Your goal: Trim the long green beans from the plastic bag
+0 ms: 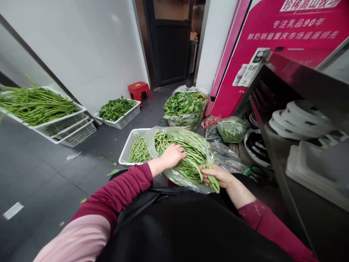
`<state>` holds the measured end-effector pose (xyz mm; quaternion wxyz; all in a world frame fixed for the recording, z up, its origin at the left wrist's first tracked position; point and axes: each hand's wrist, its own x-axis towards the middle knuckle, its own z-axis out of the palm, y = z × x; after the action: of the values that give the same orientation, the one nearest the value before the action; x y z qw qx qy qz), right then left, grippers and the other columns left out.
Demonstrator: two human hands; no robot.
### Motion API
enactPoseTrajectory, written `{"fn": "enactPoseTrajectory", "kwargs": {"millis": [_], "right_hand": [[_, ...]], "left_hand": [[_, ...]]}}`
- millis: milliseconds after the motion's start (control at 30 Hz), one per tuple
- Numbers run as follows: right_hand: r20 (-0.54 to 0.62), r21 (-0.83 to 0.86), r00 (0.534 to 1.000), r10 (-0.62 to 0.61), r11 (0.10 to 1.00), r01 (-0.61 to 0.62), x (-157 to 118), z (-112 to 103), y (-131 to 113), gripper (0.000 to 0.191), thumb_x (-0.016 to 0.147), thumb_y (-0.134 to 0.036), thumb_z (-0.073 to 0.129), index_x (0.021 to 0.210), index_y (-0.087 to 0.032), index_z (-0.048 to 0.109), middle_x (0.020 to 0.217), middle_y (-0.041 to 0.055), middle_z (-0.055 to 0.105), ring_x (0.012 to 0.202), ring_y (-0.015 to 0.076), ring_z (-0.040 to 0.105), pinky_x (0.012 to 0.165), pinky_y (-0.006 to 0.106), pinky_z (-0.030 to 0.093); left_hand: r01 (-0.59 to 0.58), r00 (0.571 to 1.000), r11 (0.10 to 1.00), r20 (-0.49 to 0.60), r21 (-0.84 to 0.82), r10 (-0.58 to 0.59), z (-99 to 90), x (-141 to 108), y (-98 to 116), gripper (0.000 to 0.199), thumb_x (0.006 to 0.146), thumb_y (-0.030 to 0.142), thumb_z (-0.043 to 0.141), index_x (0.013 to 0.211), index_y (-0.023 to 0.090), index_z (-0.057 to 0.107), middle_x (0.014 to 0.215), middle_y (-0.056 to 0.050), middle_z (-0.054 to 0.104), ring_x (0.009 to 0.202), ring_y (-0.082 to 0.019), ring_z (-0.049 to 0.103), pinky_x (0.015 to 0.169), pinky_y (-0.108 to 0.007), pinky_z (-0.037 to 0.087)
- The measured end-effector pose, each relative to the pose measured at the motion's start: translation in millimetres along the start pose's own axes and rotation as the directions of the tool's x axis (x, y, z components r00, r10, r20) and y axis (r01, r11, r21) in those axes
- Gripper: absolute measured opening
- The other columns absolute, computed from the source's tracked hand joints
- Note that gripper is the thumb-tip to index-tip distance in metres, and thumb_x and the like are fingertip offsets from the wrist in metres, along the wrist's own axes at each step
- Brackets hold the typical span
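Gripping a small bunch of green beans (213, 182), the right hand (221, 175) has its fingers clamped around the pods, right of the lower centre of the frame. The left hand (171, 157) lies near the middle of the frame on the loose beans (195, 148) inside an open clear bag (149, 141). Its fingers curl down side by side; with the tips partly out of sight, I cannot tell whether they pinch a pod. Touching the bag on its left is a white basket (125, 153) with more beans (139, 149) in it. A light grip should serve best here: firm enough to hold the pods lined up, loose enough not to snap them. Picking few at a time with the left fingertips should limit tangles, and a wide bag mouth should spare the fingers from catching the plastic.
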<state>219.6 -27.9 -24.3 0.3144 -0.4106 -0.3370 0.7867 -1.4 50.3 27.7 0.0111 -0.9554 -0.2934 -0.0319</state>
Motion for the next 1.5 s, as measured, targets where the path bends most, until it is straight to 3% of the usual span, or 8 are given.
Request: {"fn": "enactPoseTrajectory", "kwargs": {"millis": [167, 267, 333, 467, 700, 967, 1333, 1500], "right_hand": [[0.028, 0.003, 0.992, -0.119, 0.993, 0.119, 12.1, 21.8, -4.8, 0.015, 0.065, -0.024, 0.064, 0.068, -0.014, 0.055, 0.047, -0.0048, 0.046, 0.040, 0.0078, 0.045, 0.043, 0.023, 0.040], [-0.064, 0.056, 0.979, -0.191, 0.979, 0.195, 18.5, 23.3, -3.7, 0.015, 0.065, -0.025, 0.064, 0.065, -0.014, 0.053, 0.047, -0.0049, 0.045, 0.040, 0.0077, 0.044, 0.044, 0.023, 0.040], [-0.095, 0.070, 0.975, -0.201, 0.976, 0.208, 21.6, 22.5, -2.5, 0.016, 0.064, -0.025, 0.064, 0.064, -0.015, 0.052, 0.047, -0.0046, 0.046, 0.040, 0.0080, 0.044, 0.043, 0.023, 0.040], [-0.110, 0.037, 0.974, -0.196, 0.979, 0.201, 22.6, 26.5, -0.4, 0.017, 0.063, -0.026, 0.065, 0.064, -0.015, 0.052, 0.047, -0.0042, 0.047, 0.041, 0.0088, 0.045, 0.043, 0.024, 0.041], [-0.024, -0.176, 0.979, -0.200, 0.965, 0.193, 6.7, 41.4, -0.4, 0.017, 0.065, -0.028, 0.063, 0.068, -0.014, 0.053, 0.047, -0.0029, 0.051, 0.041, 0.0100, 0.048, 0.045, 0.025, 0.043], [0.476, 0.093, 0.875, -0.088, 0.994, 0.049, 7.6, 18.1, 21.5, 0.021, 0.062, -0.031, 0.063, 0.067, -0.012, 0.054, 0.044, -0.0055, 0.044, 0.034, 0.0063, 0.041, 0.039, 0.021, 0.039], [0.249, 0.262, 0.968, 0.017, 0.961, -0.084, 14.2, 27.1, 26.9, 0.017, 0.066, -0.029, 0.059, 0.070, -0.013, 0.056, 0.056, -0.0016, 0.050, 0.041, 0.0069, 0.044, 0.041, 0.021, 0.038], [-0.013, 0.431, 0.999, -0.046, 0.901, 0.047, 23.5, 29.1, 23.1, 0.015, 0.068, -0.026, 0.059, 0.061, -0.015, 0.051, 0.049, -0.0034, 0.047, 0.039, 0.0061, 0.042, 0.038, 0.018, 0.035]], "left_hand": [[0.179, 0.966, 0.964, -0.151, -0.199, -0.210, -14.6, -1.2, 15.6, 0.023, 0.082, 0.023, 0.040, 0.099, 0.020, 0.056, 0.094, -0.007, 0.054, 0.089, -0.018, 0.046, 0.077, -0.031, 0.033], [0.395, 0.900, 0.782, 0.031, -0.482, -0.435, -6.0, -12.2, 41.7, 0.030, 0.084, 0.032, 0.034, 0.085, 0.015, 0.058, 0.076, -0.005, 0.056, 0.069, -0.014, 0.049, 0.065, -0.026, 0.037], [0.412, 0.907, 0.659, 0.216, -0.629, -0.361, 4.7, -19.6, 60.4, 0.033, 0.082, 0.036, 0.035, 0.072, 0.015, 0.058, 0.062, -0.001, 0.054, 0.056, -0.011, 0.046, 0.056, -0.022, 0.035], [0.413, 0.898, 0.521, 0.241, -0.747, -0.367, 26.8, -23.2, 78.3, 0.019, 0.072, 0.024, 0.045, 0.060, 0.015, 0.055, 0.051, 0.004, 0.046, 0.050, -0.008, 0.040, 0.049, -0.019, 0.029], [0.645, 0.619, -0.012, 0.532, -0.764, -0.577, 43.3, -16.1, 36.8, 0.036, 0.074, 0.036, 0.042, 0.048, 0.013, 0.045, 0.039, 0.005, 0.033, 0.037, -0.006, 0.031, 0.039, -0.019, 0.021], [0.241, 0.796, -0.670, 0.538, -0.702, -0.278, 30.9, -1.6, 6.6, 0.030, 0.072, 0.044, 0.055, 0.074, 0.014, 0.048, 0.042, 0.011, 0.026, 0.029, -0.001, 0.015, 0.033, -0.015, 0.006], [-0.029, 0.762, -0.260, 0.147, -0.965, -0.630, 8.5, -4.8, 18.3, 0.031, 0.064, 0.036, 0.063, 0.066, 0.016, 0.039, 0.040, 0.010, 0.037, 0.026, -0.001, 0.028, 0.030, -0.014, 0.015], [0.065, 0.627, -0.029, 0.063, -0.997, -0.776, 3.0, -16.4, 29.3, 0.028, 0.065, 0.037, 0.061, 0.062, 0.015, 0.044, 0.038, 0.010, 0.036, 0.030, -0.002, 0.029, 0.033, -0.015, 0.019]]}}
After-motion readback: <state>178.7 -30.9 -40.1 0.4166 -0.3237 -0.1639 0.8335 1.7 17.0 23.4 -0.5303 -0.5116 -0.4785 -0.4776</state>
